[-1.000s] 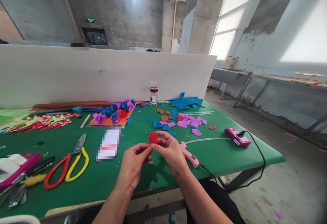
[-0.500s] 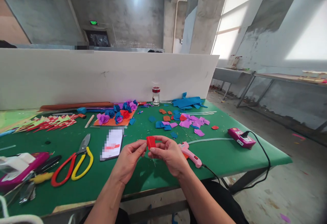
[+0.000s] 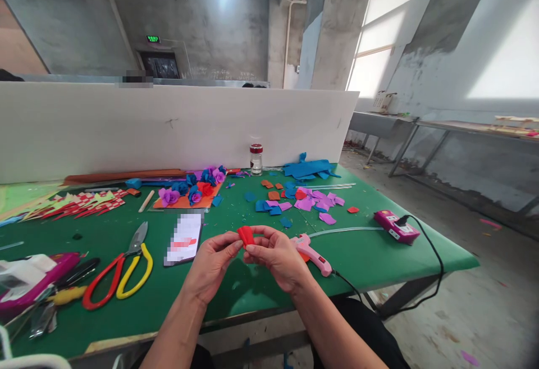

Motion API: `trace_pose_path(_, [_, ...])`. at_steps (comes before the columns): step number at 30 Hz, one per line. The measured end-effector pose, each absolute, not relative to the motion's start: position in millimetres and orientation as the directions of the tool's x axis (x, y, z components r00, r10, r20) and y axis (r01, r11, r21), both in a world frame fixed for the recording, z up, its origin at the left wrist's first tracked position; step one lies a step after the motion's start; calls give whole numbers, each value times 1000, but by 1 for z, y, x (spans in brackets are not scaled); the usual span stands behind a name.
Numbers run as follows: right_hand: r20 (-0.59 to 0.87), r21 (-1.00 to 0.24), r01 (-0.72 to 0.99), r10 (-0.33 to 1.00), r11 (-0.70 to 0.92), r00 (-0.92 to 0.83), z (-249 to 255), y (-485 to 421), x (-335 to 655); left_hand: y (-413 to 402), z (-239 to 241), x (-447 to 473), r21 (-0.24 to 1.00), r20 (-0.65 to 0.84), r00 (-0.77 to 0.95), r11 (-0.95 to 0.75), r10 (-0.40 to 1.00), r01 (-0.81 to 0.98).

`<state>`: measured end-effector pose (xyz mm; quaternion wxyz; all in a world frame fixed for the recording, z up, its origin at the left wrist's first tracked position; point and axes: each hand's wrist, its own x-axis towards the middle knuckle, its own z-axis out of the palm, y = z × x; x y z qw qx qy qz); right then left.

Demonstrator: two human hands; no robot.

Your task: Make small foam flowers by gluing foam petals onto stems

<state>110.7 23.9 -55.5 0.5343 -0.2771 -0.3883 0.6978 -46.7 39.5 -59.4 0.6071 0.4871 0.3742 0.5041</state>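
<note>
Between my fingertips, above the green table (image 3: 236,301), is a small piece of red crepe paper (image 3: 246,236), curved and gathered toward its lower end. My left hand (image 3: 215,259) pinches its left edge between thumb and fingers. On the other side, my right hand (image 3: 273,254) grips it low down with thumb and forefinger. A pink glue gun (image 3: 316,258) lies just beyond my right hand, its nozzle end partly hidden. A phone (image 3: 183,237) rests left of my hands, and scissors (image 3: 133,259) with one red and one yellow handle lie farther left.
Purple and blue paper petals (image 3: 309,203) are scattered behind my hands. Paper flowers (image 3: 197,189) sit on an orange sheet at the back. A lidded glass jar (image 3: 256,160) stands by the white board (image 3: 210,127). A corded power strip (image 3: 396,227) is at right.
The red paper has gone from a broad, flat-looking shape to a fanned one, narrower at the bottom. My fingers have shifted slightly around it.
</note>
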Motion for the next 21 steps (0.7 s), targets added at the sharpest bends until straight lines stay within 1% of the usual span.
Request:
trace_pose_path(5, [21,-851,-510,961,-129,-277,-55,24,110,42,-60,-49,957,22,159,25,987,-289])
trace_pose_path(8, [24,-884,-459,970,-93,-243,-53,23,111,42,-58,-56,953,39,154,9,987,-302])
trace_pose_path(11, [33,-907,-416,977,-60,-211,-49,21,112,40,-53,-61,975,52,191,-8,980,-224])
trace_pose_path(13, [30,-904,-422,977,-64,-211,-48,21,112,37,-51,-61,987,54,237,-16,970,-160])
trace_pose_path(16, [35,-895,-440,971,-75,-235,-50,21,111,34,-48,-57,992,62,281,-29,958,-120])
trace_pose_path(21, [43,-888,-451,960,-89,-275,-56,23,108,35,-50,-53,994,89,219,-73,972,-77])
